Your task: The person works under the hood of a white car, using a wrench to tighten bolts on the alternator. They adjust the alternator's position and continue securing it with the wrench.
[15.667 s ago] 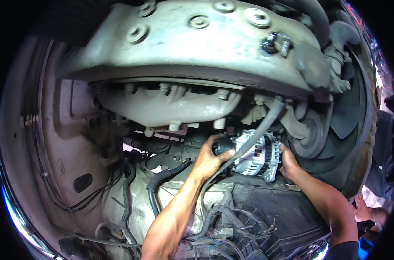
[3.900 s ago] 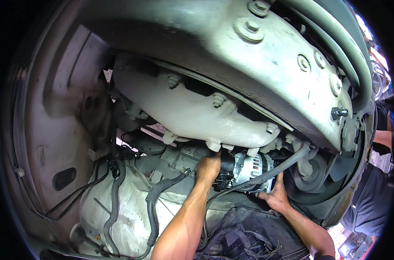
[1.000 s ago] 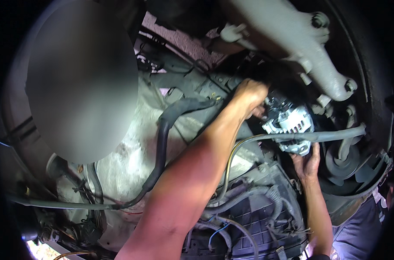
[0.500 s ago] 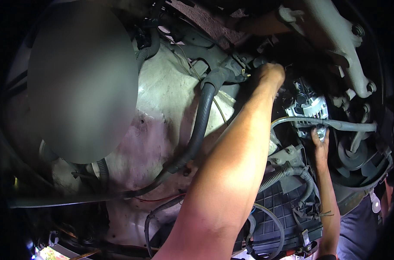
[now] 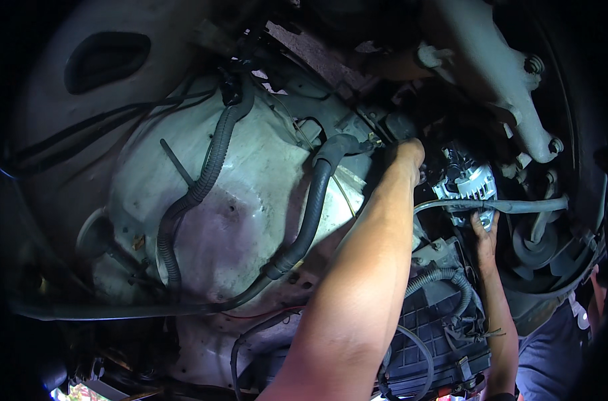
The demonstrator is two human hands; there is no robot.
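My left hand (image 5: 408, 157) reaches up past a thick black hose (image 5: 312, 200) into the dark middle of an engine bay. Its fingers curl in beside a small cable connector (image 5: 373, 139); whatever they grip is hidden. My right hand (image 5: 484, 230) is closed around the lower end of a silver alternator (image 5: 472, 184), thumb on the near side. The alternator has a slotted metal casing and a dark rear part. Across the front of it, just above my right fingers, runs a grey tube (image 5: 531, 205).
Pale bodywork (image 5: 230, 220) with a ribbed conduit (image 5: 214, 164) fills the left. A cast metal arm (image 5: 498, 73) overhangs the upper right. Below lies a black gridded housing (image 5: 427, 351). A person in dark blue clothing (image 5: 551, 364) stands at the lower right.
The scene has shifted downward in view. A blurred grey oval at the left is gone, showing hoses behind. My left hand has dropped slightly; my right stays on the alternator.
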